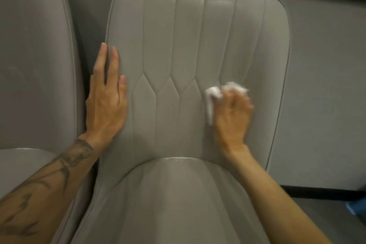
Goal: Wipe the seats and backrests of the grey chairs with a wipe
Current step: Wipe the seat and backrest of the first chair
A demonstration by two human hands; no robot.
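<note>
neighbour chair point(35, 55) just left; l hand point(108, 97) flat on backrest point(188, 35).

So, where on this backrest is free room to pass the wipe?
The backrest is bare above both hands, up to its top edge, and between the left hand and the right hand. The seat middle is bare too. Crowded: the backrest's left edge, and around the wipe.

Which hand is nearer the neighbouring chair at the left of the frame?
Left. The left hand lies flat at the left edge of the backrest, just across the gap from the neighbouring chair. The right hand grips the wipe on the backrest's right half, farther away.
</note>
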